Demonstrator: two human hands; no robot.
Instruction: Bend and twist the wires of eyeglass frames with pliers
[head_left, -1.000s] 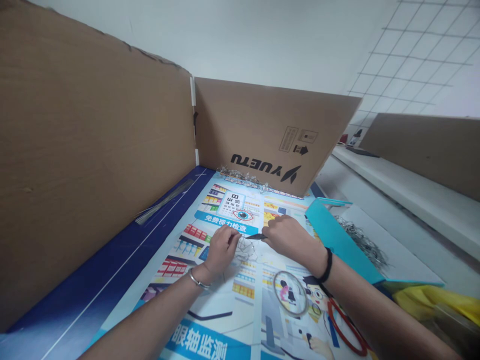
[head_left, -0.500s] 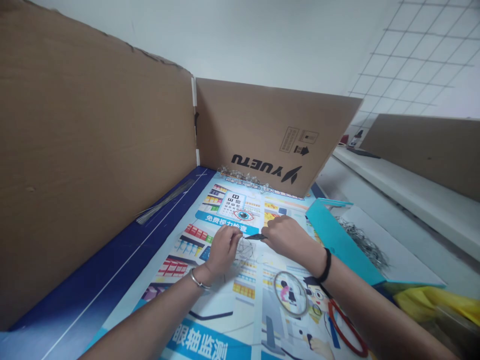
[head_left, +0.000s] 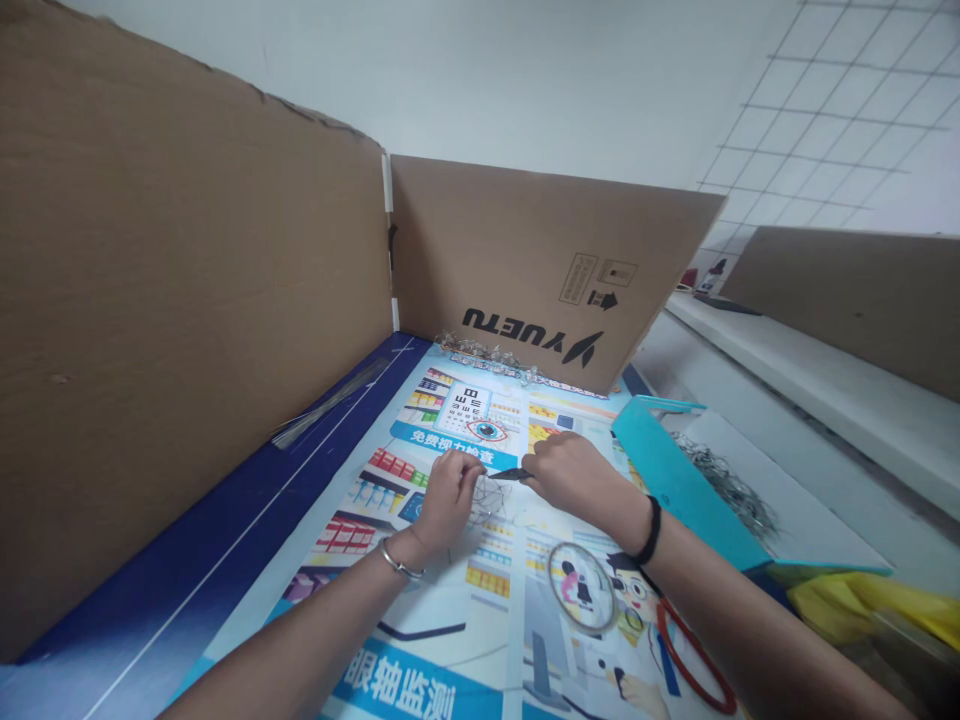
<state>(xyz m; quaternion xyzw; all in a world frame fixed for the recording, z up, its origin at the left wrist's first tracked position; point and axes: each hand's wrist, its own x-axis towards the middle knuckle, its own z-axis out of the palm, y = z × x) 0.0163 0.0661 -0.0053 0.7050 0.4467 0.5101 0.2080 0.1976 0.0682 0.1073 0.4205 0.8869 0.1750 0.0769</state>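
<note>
Fingertips pinched together, my left hand [head_left: 448, 497] holds a bent wire piece [head_left: 491, 497] made of thin, tangled-looking strands. Part of it is hidden behind the fingers, and its exact shape is too fine to make out. My right hand [head_left: 571, 478] is closed around dark pliers [head_left: 511, 474]; their handles are covered by the palm. The narrow jaws point left and meet the wire close to my left fingertips. Both hands are just above a printed poster [head_left: 480, 550] spread over the table.
Cardboard panels [head_left: 555, 260] stand behind and at left. Small wire pieces [head_left: 487, 352] lie along the back panel. Straight wires [head_left: 330, 402] rest at left. A teal box [head_left: 675, 480] at right holds a wire heap [head_left: 727, 490]. A silver ring-shaped coil [head_left: 551, 585] lies nearer me.
Almost nothing differs. Both hands keep their place, with the plier jaws still at the wire.
</note>
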